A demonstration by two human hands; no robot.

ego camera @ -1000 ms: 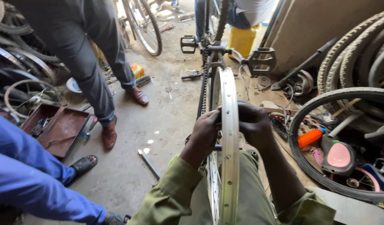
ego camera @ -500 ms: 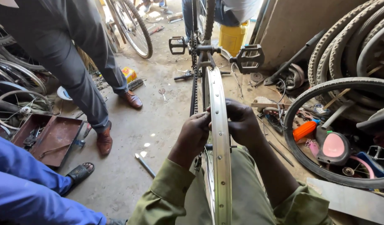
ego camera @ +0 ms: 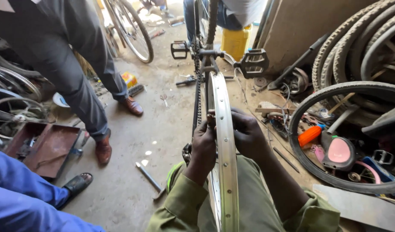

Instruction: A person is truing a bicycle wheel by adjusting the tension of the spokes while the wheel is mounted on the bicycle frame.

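Observation:
A bare silver bicycle wheel rim (ego camera: 225, 172) stands edge-on between my knees, mounted in an upturned bicycle frame with its chain (ego camera: 196, 99) and two black pedals (ego camera: 254, 62). My left hand (ego camera: 204, 144) presses against the rim's left side, fingers pinched at the spokes. On the other side my right hand (ego camera: 248, 135) curls over the rim. What the fingertips pinch is too small to tell.
A person in grey trousers and brown shoes (ego camera: 104, 148) stands at left beside a red metal tool tray (ego camera: 45, 148). A blue sleeve (ego camera: 21, 197) fills the lower left corner. A metal tool (ego camera: 149, 177) lies on the floor. Tyres (ego camera: 343, 124) and an orange bottle (ego camera: 310, 135) crowd the right.
My view has shifted closer to the rim. Both hands have stayed on the rim, moving slightly along it.

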